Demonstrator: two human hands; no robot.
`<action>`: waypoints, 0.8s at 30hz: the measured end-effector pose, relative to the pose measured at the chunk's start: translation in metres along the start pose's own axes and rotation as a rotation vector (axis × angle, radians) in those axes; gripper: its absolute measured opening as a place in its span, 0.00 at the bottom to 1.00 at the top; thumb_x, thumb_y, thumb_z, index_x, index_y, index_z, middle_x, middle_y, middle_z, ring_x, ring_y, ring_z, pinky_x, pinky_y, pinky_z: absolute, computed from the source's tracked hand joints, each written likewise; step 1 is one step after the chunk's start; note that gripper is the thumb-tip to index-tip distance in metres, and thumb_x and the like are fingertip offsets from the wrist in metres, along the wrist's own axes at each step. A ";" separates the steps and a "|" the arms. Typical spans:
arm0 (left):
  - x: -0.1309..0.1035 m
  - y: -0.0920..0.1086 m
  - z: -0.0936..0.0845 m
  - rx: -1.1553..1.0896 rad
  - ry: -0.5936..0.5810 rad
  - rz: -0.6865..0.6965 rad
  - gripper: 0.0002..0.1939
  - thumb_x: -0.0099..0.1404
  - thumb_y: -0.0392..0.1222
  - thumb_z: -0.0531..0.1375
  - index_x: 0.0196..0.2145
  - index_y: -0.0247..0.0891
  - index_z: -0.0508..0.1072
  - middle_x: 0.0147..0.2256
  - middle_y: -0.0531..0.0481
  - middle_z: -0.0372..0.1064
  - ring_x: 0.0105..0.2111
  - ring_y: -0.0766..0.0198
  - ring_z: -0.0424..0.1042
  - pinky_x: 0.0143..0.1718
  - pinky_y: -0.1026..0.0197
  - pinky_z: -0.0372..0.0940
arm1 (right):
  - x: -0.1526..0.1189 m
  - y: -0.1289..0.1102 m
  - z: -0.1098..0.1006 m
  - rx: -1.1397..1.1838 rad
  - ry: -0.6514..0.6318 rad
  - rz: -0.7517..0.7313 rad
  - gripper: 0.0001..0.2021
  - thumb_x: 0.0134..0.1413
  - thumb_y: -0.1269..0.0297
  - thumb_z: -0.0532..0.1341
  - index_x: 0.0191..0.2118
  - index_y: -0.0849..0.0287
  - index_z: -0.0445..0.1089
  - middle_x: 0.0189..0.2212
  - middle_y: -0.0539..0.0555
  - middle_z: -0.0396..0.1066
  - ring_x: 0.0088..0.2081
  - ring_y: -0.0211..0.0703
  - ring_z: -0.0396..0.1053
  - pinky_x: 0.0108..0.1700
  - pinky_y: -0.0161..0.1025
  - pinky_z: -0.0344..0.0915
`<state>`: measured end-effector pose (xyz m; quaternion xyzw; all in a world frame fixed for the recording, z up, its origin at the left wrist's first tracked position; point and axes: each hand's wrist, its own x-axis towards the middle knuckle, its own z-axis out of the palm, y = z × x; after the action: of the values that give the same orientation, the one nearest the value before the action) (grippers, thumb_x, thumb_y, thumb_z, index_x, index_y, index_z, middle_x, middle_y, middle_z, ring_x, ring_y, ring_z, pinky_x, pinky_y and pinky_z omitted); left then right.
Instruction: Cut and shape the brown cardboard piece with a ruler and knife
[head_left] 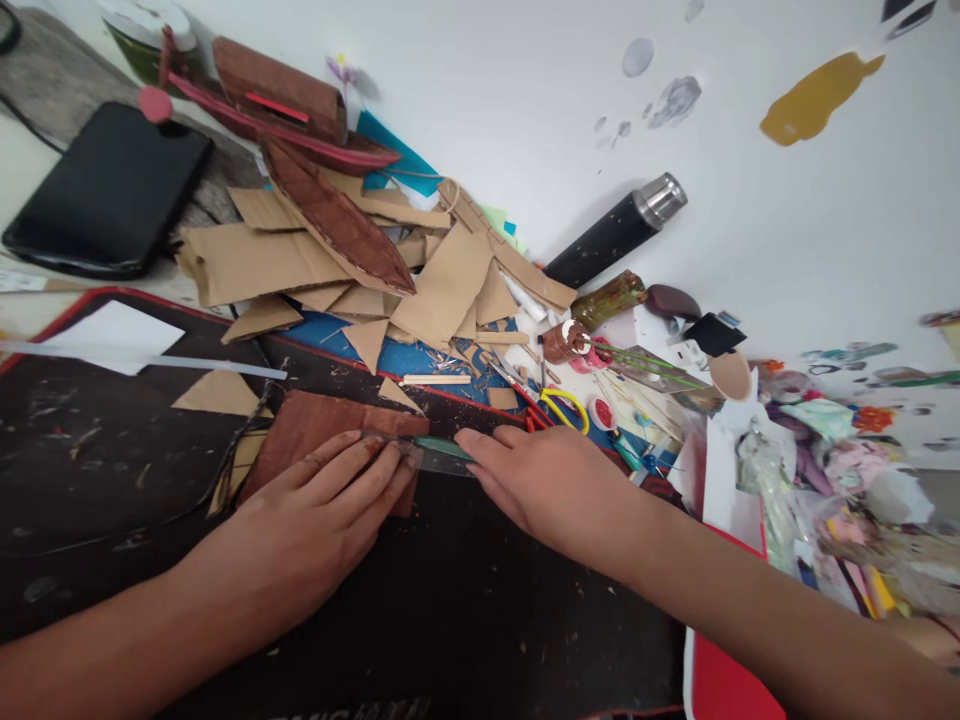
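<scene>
A reddish-brown painted board point(300, 422) lies on the black mat point(480, 600). My left hand point(326, 510) rests on it, fingers stretched out and pressing down on a clear ruler-like strip point(442, 460) that runs to the right past the board. My right hand point(544, 480) is closed at the strip's right end, around a thin greenish tool point(439, 445) whose tip points left toward my left fingertips. Most of the tool's handle is hidden inside my right hand. Just behind the board sits a small cardboard triangle point(400, 395).
Cardboard scraps point(442, 285) and a brown boat-shaped piece point(345, 220) are piled behind. Yellow-handled scissors point(566, 408), a brown paint jar point(564, 342) and a black flask point(607, 235) stand or lie at back right. A black phone point(109, 190) is at upper left.
</scene>
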<state>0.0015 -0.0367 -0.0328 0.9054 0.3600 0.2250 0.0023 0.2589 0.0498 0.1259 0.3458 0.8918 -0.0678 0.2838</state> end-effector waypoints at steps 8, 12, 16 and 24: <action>0.000 0.000 0.000 0.009 -0.012 0.001 0.27 0.81 0.43 0.54 0.71 0.36 0.78 0.64 0.42 0.82 0.66 0.45 0.75 0.75 0.42 0.64 | -0.001 0.000 -0.001 0.025 -0.027 0.035 0.23 0.80 0.70 0.64 0.74 0.59 0.73 0.46 0.59 0.86 0.35 0.46 0.82 0.29 0.43 0.52; -0.001 0.000 -0.001 0.020 -0.016 0.032 0.28 0.80 0.39 0.53 0.70 0.35 0.78 0.64 0.42 0.83 0.65 0.43 0.76 0.74 0.39 0.65 | -0.001 -0.001 -0.003 0.013 -0.050 0.030 0.24 0.79 0.71 0.65 0.74 0.58 0.73 0.46 0.58 0.86 0.37 0.47 0.83 0.29 0.43 0.54; -0.001 0.001 -0.002 0.012 -0.027 0.023 0.29 0.76 0.39 0.56 0.71 0.37 0.77 0.65 0.41 0.82 0.67 0.43 0.76 0.74 0.39 0.66 | -0.001 0.001 -0.005 0.035 -0.016 0.010 0.21 0.78 0.72 0.64 0.71 0.59 0.74 0.44 0.57 0.86 0.36 0.46 0.82 0.29 0.42 0.55; -0.001 0.001 -0.001 -0.017 -0.010 -0.014 0.30 0.78 0.42 0.57 0.73 0.38 0.75 0.64 0.42 0.82 0.68 0.46 0.74 0.78 0.43 0.62 | 0.009 0.006 -0.010 0.080 0.021 -0.012 0.10 0.78 0.68 0.65 0.59 0.59 0.79 0.41 0.57 0.86 0.33 0.44 0.78 0.30 0.43 0.48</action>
<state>0.0015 -0.0383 -0.0318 0.9040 0.3643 0.2235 0.0132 0.2527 0.0627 0.1297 0.3523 0.8933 -0.1012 0.2600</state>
